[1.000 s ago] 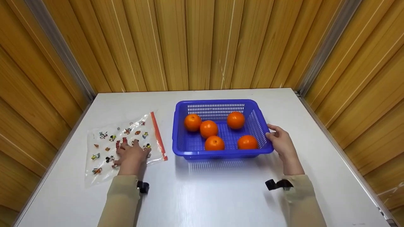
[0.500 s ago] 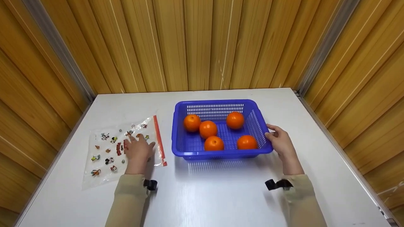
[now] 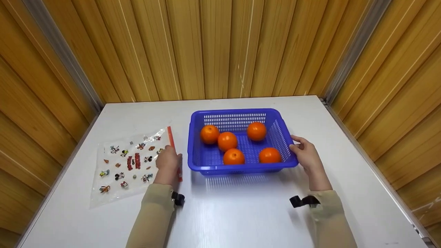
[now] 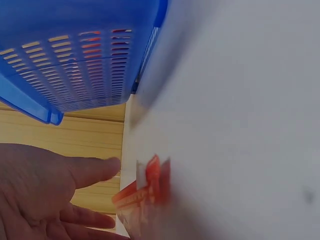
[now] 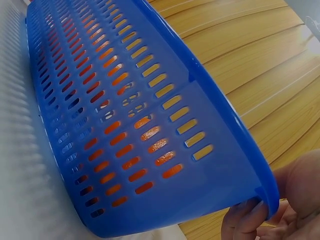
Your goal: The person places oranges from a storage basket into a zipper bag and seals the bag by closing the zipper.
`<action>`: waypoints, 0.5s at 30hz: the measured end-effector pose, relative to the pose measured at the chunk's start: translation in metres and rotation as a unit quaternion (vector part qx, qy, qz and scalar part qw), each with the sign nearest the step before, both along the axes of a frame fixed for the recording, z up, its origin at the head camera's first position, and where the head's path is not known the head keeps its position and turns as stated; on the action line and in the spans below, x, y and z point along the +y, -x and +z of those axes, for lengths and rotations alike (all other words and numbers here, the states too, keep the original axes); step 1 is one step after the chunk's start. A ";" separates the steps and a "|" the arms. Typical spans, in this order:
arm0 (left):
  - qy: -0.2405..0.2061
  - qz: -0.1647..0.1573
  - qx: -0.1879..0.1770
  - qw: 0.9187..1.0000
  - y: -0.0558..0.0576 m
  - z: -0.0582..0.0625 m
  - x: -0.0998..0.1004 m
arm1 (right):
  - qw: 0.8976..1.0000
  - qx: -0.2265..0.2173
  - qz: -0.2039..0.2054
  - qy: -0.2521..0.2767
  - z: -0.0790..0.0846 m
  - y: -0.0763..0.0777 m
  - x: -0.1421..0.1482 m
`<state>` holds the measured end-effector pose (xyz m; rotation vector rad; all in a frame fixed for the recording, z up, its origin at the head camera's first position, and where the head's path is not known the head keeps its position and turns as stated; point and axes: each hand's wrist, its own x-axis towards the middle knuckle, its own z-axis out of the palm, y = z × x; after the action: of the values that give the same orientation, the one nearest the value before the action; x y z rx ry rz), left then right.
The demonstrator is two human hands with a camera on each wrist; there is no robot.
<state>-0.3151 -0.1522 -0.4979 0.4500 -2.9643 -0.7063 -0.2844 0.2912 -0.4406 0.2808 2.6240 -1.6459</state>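
A blue plastic basket (image 3: pixel 248 168) with slotted walls holds several oranges (image 3: pixel 256 131). My right hand (image 3: pixel 307 156) grips the basket's right rim, the thumb on one side and curled fingers on the other, as the right wrist view (image 5: pixel 300 192) shows. To the left lies a clear zip bag (image 3: pixel 132 191) printed with small cartoon figures, flat on the table. Over its red zip edge (image 3: pixel 171 136) is my left hand (image 3: pixel 168 162), thumb extended and fingers loose. The left wrist view shows a gap between that thumb and the bag's raised red corner (image 4: pixel 152 175).
The white table (image 3: pixel 234 213) carries both things. Yellow wood-patterned panels (image 3: pixel 217 51) enclose it at the back and on both sides. The basket stands just right of the bag's zip edge. A black wrist camera (image 3: pixel 178 198) sits on the left sleeve.
My left hand has slid right across the bag, from its middle to the zip edge. The bag has shifted slightly toward me. My right hand stays on the basket rim.
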 end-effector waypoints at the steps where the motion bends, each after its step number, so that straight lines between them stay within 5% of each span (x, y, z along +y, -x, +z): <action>1: -0.002 0.004 0.003 1.000 0.000 0.000 0.000 | 1.000 -0.002 0.000 0.000 0.000 0.000 0.000; 8: -0.031 0.018 0.025 0.999 0.000 0.002 -0.007 | 1.000 -0.009 -0.003 0.003 0.001 -0.001 0.000; 15: -0.191 0.049 0.013 0.980 -0.004 0.011 -0.017 | 1.000 -0.002 0.000 -0.005 0.003 0.000 0.001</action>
<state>-0.3110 -0.1691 -0.4866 0.5974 -2.7565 -1.2624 -0.2843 0.2926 -0.4381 0.2850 2.6308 -1.6312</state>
